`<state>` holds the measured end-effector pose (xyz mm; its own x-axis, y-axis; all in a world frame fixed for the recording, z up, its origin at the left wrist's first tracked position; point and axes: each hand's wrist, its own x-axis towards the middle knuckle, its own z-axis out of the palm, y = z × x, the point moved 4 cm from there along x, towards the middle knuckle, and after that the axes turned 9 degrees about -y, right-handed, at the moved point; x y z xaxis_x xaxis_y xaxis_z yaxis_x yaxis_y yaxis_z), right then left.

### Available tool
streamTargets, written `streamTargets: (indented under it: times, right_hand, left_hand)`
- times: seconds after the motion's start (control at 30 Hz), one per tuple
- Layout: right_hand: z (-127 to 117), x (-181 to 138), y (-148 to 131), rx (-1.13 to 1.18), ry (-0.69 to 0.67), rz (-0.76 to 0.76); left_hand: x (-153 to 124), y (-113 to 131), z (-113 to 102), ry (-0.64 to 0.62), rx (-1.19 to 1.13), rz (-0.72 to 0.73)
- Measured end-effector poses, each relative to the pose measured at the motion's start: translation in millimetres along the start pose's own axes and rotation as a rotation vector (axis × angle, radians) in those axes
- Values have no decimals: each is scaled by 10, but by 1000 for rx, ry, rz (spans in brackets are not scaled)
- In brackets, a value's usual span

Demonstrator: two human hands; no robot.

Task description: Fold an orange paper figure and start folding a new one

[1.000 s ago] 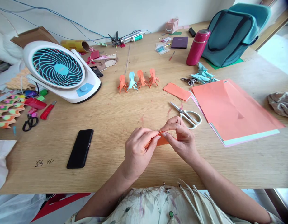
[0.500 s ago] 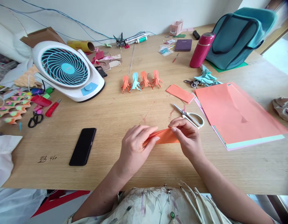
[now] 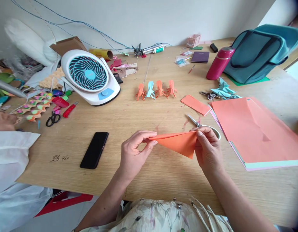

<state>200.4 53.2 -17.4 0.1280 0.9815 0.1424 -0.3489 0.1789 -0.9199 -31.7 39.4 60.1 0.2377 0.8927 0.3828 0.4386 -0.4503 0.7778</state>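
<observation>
A folded sheet of orange paper [image 3: 179,143] is stretched between my two hands above the table, its lower edge slanting down to a corner on the right. My left hand [image 3: 136,151] pinches the narrow left tip between thumb and fingers. At the upper right corner, my right hand [image 3: 209,146] grips the paper between thumb and forefinger. White-handled scissors [image 3: 196,120] lie just beyond my right hand, which covers part of them. Farther back stand several folded paper figures, among them a light blue one [image 3: 150,90] and an orange one [image 3: 171,88].
Right of me lie a small stack of orange strips [image 3: 196,104] and large orange sheets [image 3: 245,129]. A black phone [image 3: 94,149] and a white fan [image 3: 91,77] are on the left. A magenta bottle [image 3: 220,63] stands beside a teal bag [image 3: 256,54]. Another person's white sleeve [image 3: 13,154] shows at far left.
My hands have drawn apart, and the orange paper now shows as a longer triangular shape with a corner hanging down. The view has turned slightly left.
</observation>
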Motion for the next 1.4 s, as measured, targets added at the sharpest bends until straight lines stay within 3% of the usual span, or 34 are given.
streamTargets:
  times: [0.6, 1.2, 1.4]
  right_hand:
    - [-8, -18, -58, -54, -9, -67]
    - [-8, -29, -31, 76, -9, -7]
    - [15, -43, -29, 128, 9, 29]
  left_hand:
    - [-9, -47, -25, 44, 55, -76]
    - [19, -117, -34, 27, -129, -167]
    - [19, -163, -45, 32, -205, -268]
